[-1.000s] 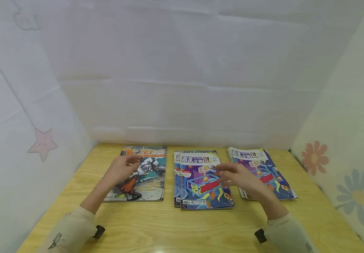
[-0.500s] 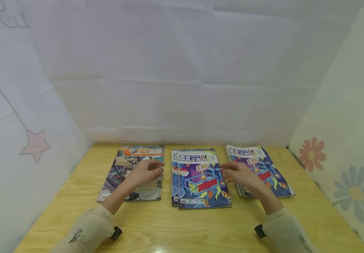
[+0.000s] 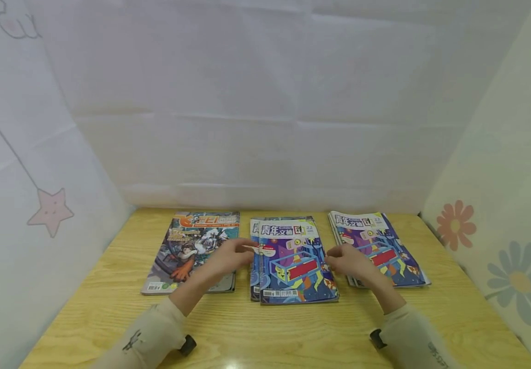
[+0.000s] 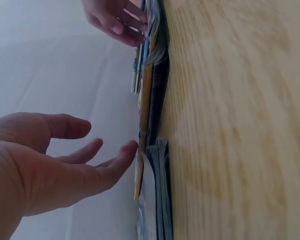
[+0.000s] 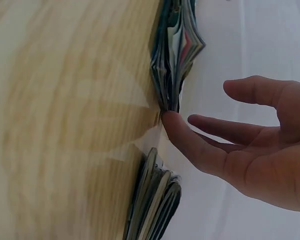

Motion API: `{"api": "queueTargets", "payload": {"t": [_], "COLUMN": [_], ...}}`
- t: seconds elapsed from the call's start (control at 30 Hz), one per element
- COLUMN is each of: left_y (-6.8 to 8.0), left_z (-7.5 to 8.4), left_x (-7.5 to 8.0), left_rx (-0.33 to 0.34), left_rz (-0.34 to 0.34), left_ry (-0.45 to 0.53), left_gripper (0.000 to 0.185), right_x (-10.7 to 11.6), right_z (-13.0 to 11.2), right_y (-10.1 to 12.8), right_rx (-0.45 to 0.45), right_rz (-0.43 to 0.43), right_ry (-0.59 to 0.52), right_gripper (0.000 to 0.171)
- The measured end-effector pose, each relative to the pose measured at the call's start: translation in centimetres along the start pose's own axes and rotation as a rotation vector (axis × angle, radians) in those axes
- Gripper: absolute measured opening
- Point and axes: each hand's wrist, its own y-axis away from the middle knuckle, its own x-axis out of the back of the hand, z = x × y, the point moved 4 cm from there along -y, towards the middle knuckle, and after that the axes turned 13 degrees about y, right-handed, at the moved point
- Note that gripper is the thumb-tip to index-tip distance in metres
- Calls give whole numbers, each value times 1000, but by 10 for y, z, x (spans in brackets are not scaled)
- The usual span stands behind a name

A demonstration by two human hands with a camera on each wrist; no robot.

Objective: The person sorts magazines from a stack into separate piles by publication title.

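Three lots of magazines lie in a row on the wooden table. The middle stack has a blue and purple cover with a red box drawing. My left hand reaches to its left edge with the fingers stretched out; in the left wrist view a fingertip meets the edge of the stack. My right hand is at the stack's right edge, and in the right wrist view a straight fingertip touches the stack's side. Neither hand holds anything.
A single comic-cover magazine lies to the left and another blue and purple stack to the right. White cloth walls close in at the back and left, and a flowered wall stands on the right. Bare wood runs along the near edge.
My left hand has moved right, off the left magazine, to the middle stack's left edge. My right hand has drawn in slightly to that stack's right edge.
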Motion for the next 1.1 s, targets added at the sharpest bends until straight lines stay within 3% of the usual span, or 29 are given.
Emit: {"api": "queueTargets", "payload": {"t": [0.17,0.37,0.47,0.7,0.9,1.0,1.1], "left_y": [-6,-8,-7,-11,-25,-32,-35], "left_z": [-8,-7,-7,-6,-6,-10,-18], "left_x": [-7,-16,-17,-24,-41,-49,-54], "left_rx": [39,95,112,80,56,116,191], "left_rz": [-11,-4,26,90,72,74,63], "left_ry": [42,221,285,318,628,718,682], "left_gripper": [47,50,51,49,54,59,65], "right_x": [-4,-8,-10,-10,-9,-8,-8], "right_z": [3,7,8,14,22,24,24], "right_y": [-1,-3,-4,-7,-10,-11,-10], "right_rx": [-22,-32,-44,-95,-111,-104,-104], "right_rz": [2,-13,-28,-34,-20,-24,-27], "right_ry": [-26,-23,-87,-222,-251,-240,-232], "right_gripper": [44,43,41,49,46,45,45]}}
